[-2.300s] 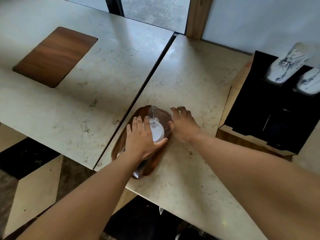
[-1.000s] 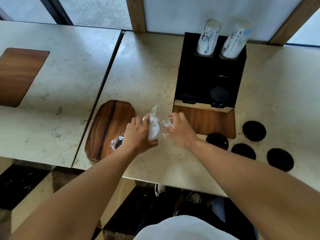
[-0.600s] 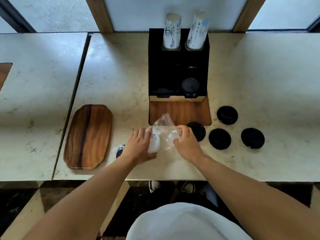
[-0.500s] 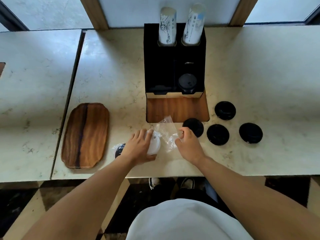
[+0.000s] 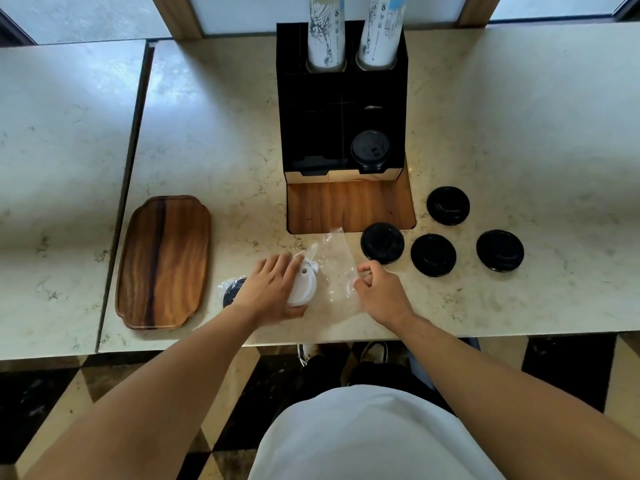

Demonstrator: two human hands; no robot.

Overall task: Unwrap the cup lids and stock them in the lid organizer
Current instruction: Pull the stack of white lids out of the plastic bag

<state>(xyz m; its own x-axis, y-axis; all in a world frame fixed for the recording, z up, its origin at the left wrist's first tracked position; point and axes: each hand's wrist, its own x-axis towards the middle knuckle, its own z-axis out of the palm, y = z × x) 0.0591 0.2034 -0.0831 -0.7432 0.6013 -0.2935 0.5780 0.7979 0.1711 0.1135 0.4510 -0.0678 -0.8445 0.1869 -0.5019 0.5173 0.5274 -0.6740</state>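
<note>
Marble counter (image 5: 519,116) before windows, checkered floor (image 5: 52,393) below.

Bare cream marble worktop (image 5: 214,133) lies open left of the tall black lid organizer (image 5: 341,98); four loose round black plastic lids (image 5: 433,255) crowd its front right.

The left hand (image 5: 272,289) covers most of the white lid stack (image 5: 303,284) and nearly all of a dark wrapped lid (image 5: 231,291) behind its wrist. The two cup stacks (image 5: 325,32) in the organizer (image 5: 341,98) run off the top edge. The organizer's black compartments blur together.
</note>
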